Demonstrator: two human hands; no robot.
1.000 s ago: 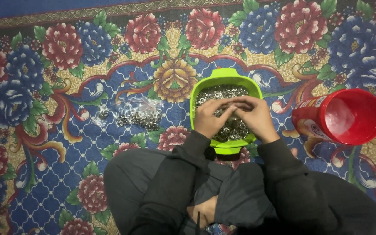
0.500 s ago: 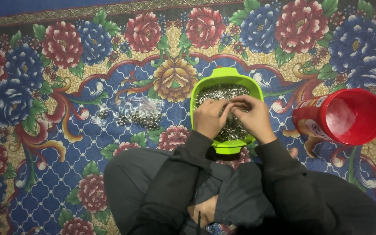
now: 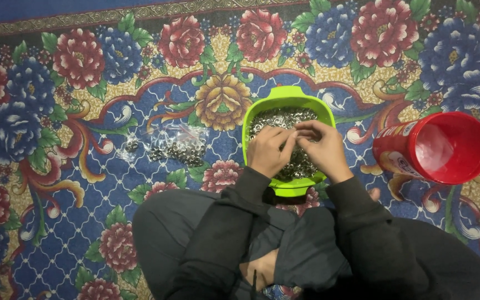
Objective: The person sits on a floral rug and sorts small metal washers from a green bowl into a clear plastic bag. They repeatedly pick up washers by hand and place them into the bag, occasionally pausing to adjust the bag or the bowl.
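- Right now both my hands meet over the green bowl (image 3: 288, 103), which sits on the floral carpet (image 3: 73, 72) just beyond my crossed legs.
- My left hand (image 3: 269, 151) hovers over the near-left part of the bowl, fingers curled inward, their tips pressed toward the right hand.
- My right hand (image 3: 323, 149) lies over the near-right part, thumb and fingers pinched together at the point where the two hands touch.
- Something tiny seems to be gripped between the fingertips of both hands, yet it is too small for me to tell what it is, so I cannot say for sure what either hand is clamped on.
- The bowl is filled with a heap of small silvery metal rings (image 3: 281, 118), showing on the far side beyond my knuckles and a little beneath my palms.
- To the left of the bowl, a clear plastic bag (image 3: 176, 144) lies flat on the carpet holding more of the same little metal pieces.
- Further left, just beside that bag, a smaller clear packet (image 3: 130, 145) holds a few more.
- To the right of the bowl, well apart from my hands, a red plastic cup (image 3: 437, 147) lies tipped on its side, its open mouth turned toward me.
- My dark sleeves (image 3: 234, 222) run from the near edge up to the bowl's rim.
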